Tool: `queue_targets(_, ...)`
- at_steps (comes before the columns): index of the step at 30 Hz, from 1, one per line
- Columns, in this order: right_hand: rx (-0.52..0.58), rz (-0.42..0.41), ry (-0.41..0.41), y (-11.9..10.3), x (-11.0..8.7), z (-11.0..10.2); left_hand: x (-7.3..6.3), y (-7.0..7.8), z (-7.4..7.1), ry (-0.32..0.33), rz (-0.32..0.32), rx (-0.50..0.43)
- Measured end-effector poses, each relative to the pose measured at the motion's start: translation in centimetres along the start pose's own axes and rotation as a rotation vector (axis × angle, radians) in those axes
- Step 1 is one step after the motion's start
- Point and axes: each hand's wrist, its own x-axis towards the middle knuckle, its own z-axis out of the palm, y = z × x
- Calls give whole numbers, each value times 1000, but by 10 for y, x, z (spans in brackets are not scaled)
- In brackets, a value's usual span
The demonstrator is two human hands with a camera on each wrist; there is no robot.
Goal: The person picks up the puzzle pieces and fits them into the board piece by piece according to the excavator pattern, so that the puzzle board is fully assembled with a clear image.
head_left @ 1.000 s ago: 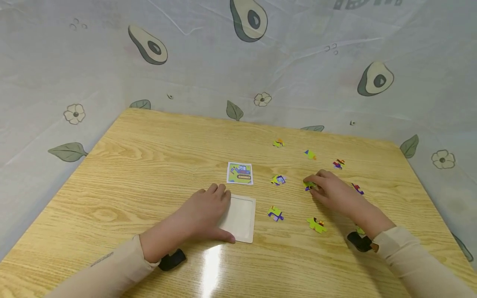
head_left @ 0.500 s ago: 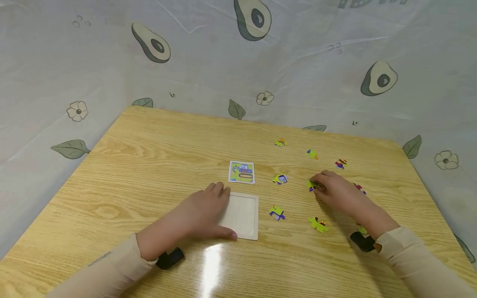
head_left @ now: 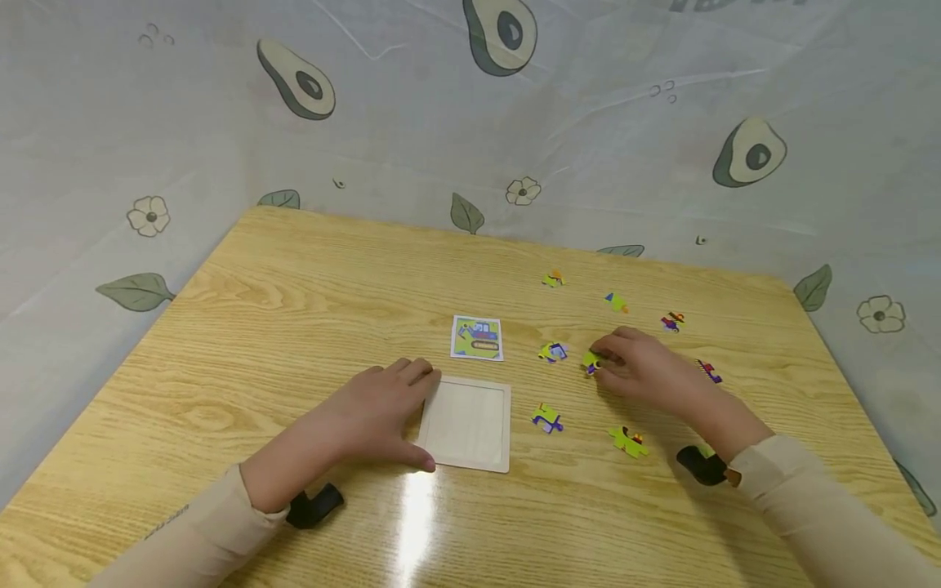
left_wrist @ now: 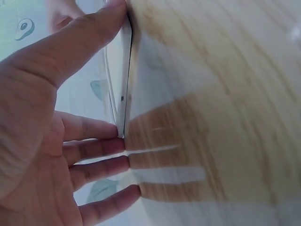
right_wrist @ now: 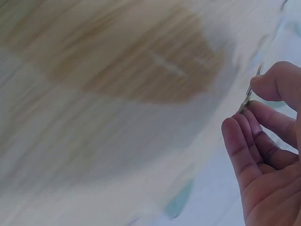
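Note:
My right hand point(head_left: 647, 371) pinches a green and purple jigsaw puzzle piece point(head_left: 590, 363) between thumb and fingers. In the right wrist view that puzzle piece point(right_wrist: 245, 100) shows edge-on, thin, held off the wooden surface. My left hand point(head_left: 371, 412) lies at the left side of a pale, shallow square puzzle tray point(head_left: 466, 425). Seen from the left wrist, thumb and index fingertip sit at two corners of the tray point(left_wrist: 123, 94), the fingers fairly straight and spread. Just behind the tray lies a square picture card point(head_left: 476, 338) showing a digger.
Several loose puzzle pieces lie right of the tray, including a green and purple piece point(head_left: 547, 418), a green piece point(head_left: 628, 442) and a piece with a window point(head_left: 553, 352). Farther back are a green and orange piece point(head_left: 553, 279) and a red and purple piece point(head_left: 672, 321).
My right hand has picked up the puzzle piece and moved a little left with it. My left hand has shifted left, uncovering more of the tray.

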Motion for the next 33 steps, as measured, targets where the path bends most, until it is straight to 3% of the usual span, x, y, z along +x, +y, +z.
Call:
queue_targets(9, 1, -196, -19, -65, 26, 10, 3, 1, 1, 37, 12, 39)
queue_targets(18, -19, -278, -99, -108, 47, 27, 4, 3, 1, 14, -14, 41)
queue_targets(25, -63, -356, -96, -131, 59, 45, 2, 2, 2, 29, -17, 40)
queue_targets(33, -123, -438, -12, -139, 62, 60, 1, 2, 3, 37, -9, 36)
